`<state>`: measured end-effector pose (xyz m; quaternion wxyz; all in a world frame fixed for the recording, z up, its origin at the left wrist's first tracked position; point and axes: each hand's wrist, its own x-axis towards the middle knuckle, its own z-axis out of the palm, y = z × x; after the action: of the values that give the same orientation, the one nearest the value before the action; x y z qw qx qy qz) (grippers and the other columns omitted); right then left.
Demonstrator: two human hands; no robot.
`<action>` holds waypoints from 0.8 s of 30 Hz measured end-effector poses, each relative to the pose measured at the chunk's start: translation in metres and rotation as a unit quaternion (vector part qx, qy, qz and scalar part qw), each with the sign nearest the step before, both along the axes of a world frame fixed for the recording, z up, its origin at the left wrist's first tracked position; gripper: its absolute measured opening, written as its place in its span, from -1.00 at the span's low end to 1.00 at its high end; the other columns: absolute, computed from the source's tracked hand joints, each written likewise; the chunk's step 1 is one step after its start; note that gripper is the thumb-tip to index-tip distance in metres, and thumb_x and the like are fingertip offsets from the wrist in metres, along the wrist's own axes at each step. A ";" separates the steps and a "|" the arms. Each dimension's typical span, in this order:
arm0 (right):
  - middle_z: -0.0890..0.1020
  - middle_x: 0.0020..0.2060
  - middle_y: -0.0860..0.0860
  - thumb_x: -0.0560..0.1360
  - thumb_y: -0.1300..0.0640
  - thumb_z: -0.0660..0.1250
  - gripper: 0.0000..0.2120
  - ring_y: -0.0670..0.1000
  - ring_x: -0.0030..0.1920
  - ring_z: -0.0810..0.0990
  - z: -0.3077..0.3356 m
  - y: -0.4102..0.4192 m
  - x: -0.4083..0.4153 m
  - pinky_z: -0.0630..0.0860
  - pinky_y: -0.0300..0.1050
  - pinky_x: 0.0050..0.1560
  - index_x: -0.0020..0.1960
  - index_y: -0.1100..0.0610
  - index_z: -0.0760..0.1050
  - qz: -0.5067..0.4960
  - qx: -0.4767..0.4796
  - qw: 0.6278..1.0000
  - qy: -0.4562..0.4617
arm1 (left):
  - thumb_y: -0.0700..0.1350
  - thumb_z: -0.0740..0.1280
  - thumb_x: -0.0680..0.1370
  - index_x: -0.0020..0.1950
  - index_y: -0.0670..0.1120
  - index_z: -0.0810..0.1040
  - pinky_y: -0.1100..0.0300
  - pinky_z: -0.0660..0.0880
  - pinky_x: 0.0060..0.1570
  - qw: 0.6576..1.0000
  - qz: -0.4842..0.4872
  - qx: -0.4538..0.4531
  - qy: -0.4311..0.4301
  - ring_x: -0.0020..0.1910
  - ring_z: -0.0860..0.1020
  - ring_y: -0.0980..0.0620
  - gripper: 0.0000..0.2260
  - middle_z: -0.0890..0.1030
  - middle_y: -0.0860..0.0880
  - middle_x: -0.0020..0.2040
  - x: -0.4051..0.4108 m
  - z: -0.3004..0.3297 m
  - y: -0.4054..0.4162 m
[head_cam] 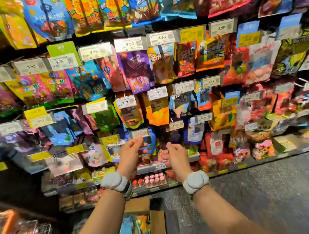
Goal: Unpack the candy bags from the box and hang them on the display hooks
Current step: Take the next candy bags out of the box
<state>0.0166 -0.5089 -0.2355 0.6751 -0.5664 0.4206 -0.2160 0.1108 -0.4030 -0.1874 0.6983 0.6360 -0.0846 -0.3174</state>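
both arms are raised toward the display wall [209,88], w/ a padded grey band on each wrist. the left hand [132,150] is held w/ fingers curled, thumb and forefinger pinched at the top edge of a blue candy bag [149,144] just under a price tag [139,133]; the bag is too blurred to tell if it is on a hook. the right hand [175,152] is seen w/ fingers curled in, close to the bag's right side; whether anything is gripped by it cannot be told.

the wall is packed w/ glossy, crinkled foil pouches, flat and rectangular, hung in overlapping rows behind stiff white and yellow tags. little free room is left between rows; a dark gap is seen right of the blue bag.

a cardboard box [157,225] is set on the floor near the bottom edge, flaps open, w/ more bright candy bags [134,230] inside. rough grey floor [263,186] lies open to the right. a wire basket [32,232] is seen at the bottom left corner.
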 end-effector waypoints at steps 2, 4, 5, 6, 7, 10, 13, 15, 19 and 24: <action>0.60 -0.30 0.17 0.62 -0.05 0.19 -0.66 0.18 -0.28 0.61 -0.015 0.011 -0.011 0.48 0.06 -0.25 -0.26 0.09 0.44 0.011 -0.003 1.000 0.019 | -0.10 0.28 0.63 0.08 -0.19 0.52 0.21 0.43 -0.46 1.000 0.012 0.009 0.019 -0.38 0.50 0.03 -0.84 0.54 -0.10 -0.18 -0.014 -0.010 0.015; 0.57 -0.31 0.10 0.64 0.01 0.19 -0.69 0.11 -0.29 0.57 -0.024 0.019 -0.018 0.52 0.11 -0.26 -0.23 0.11 0.46 0.012 0.020 1.000 0.016 | -0.09 0.28 0.63 0.10 -0.18 0.53 0.20 0.43 -0.44 0.999 0.014 0.029 0.022 -0.36 0.50 0.02 -0.83 0.54 -0.09 -0.19 -0.023 -0.019 0.025; 0.58 -0.29 0.06 0.64 0.01 0.19 -0.72 0.07 -0.28 0.57 -0.033 0.027 -0.022 0.53 0.09 -0.24 -0.17 0.12 0.49 0.029 0.042 0.998 0.024 | -0.09 0.28 0.63 0.09 -0.17 0.52 0.21 0.43 -0.45 0.999 0.024 0.042 0.022 -0.37 0.50 0.03 -0.84 0.55 -0.09 -0.20 -0.030 -0.026 0.036; 0.59 -0.27 0.05 0.64 -0.01 0.19 -0.74 0.05 -0.29 0.58 -0.038 0.027 -0.023 0.53 0.07 -0.23 -0.10 0.13 0.51 0.034 0.058 0.997 0.024 | -0.10 0.28 0.63 0.07 -0.17 0.51 0.22 0.42 -0.47 0.998 0.025 0.042 0.026 -0.39 0.49 0.04 -0.86 0.55 -0.09 -0.21 -0.033 -0.028 0.038; 0.60 -0.25 0.06 0.64 -0.02 0.19 -0.75 0.04 -0.31 0.58 -0.044 0.036 -0.026 0.52 0.03 -0.23 -0.04 0.13 0.51 0.044 0.078 0.996 0.030 | -0.11 0.27 0.63 0.06 -0.17 0.51 0.24 0.42 -0.50 0.998 0.036 0.042 0.031 -0.41 0.48 0.04 -0.87 0.54 -0.09 -0.21 -0.039 -0.034 0.048; 0.60 -0.25 0.08 0.65 -0.02 0.19 -0.73 0.03 -0.33 0.57 -0.057 0.047 -0.029 0.46 -0.14 -0.38 -0.03 0.15 0.52 0.048 0.105 0.993 0.029 | -0.12 0.26 0.63 0.01 -0.16 0.50 0.25 0.41 -0.50 0.996 0.041 0.059 0.045 -0.42 0.46 0.03 -0.89 0.53 -0.07 -0.26 -0.044 -0.043 0.060; 0.57 -0.28 0.05 0.67 0.02 0.16 -0.72 0.03 -0.31 0.55 -0.066 0.067 -0.043 0.41 -0.16 -0.41 -0.10 0.15 0.49 0.081 0.123 0.987 0.058 | -0.08 0.29 0.62 -0.02 -0.13 0.51 0.16 0.43 -0.37 0.992 0.050 0.091 0.071 -0.41 0.50 0.02 -0.87 0.56 -0.08 -0.26 -0.044 -0.062 0.085; 0.51 -0.32 0.06 0.67 0.05 0.14 -0.72 0.00 -0.39 0.47 -0.075 0.077 -0.047 0.34 -0.19 -0.46 -0.11 0.16 0.47 0.087 0.144 0.984 0.058 | -0.05 0.29 0.62 -0.04 -0.13 0.51 0.14 0.44 -0.35 0.989 0.053 0.109 0.081 -0.39 0.50 0.01 -0.85 0.56 -0.07 -0.26 -0.041 -0.073 0.098; 0.53 -0.39 0.03 0.66 -0.01 0.18 -0.73 -0.04 -0.48 0.47 -0.097 0.091 -0.045 0.31 -0.24 -0.52 -0.11 0.12 0.48 0.091 0.155 0.978 0.104 | -0.05 0.26 0.63 0.02 -0.09 0.49 0.24 0.42 -0.43 0.984 0.058 0.133 0.100 -0.39 0.49 0.04 -0.88 0.53 -0.02 -0.27 -0.029 -0.094 0.123; 0.58 -0.32 0.07 0.64 0.01 0.19 -0.73 0.01 -0.40 0.50 -0.123 0.114 -0.037 0.40 -0.14 -0.40 -0.16 0.11 0.50 0.107 0.131 0.973 0.157 | -0.03 0.28 0.63 0.00 -0.08 0.48 0.26 0.36 -0.48 0.976 0.071 0.139 0.150 -0.44 0.46 0.04 -0.88 0.51 -0.03 -0.29 -0.012 -0.127 0.155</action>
<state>-0.0208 -0.3948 -0.3588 0.6880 -0.5419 0.4827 0.0059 0.0984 -0.2477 -0.3140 0.6283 0.6767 0.1112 -0.3672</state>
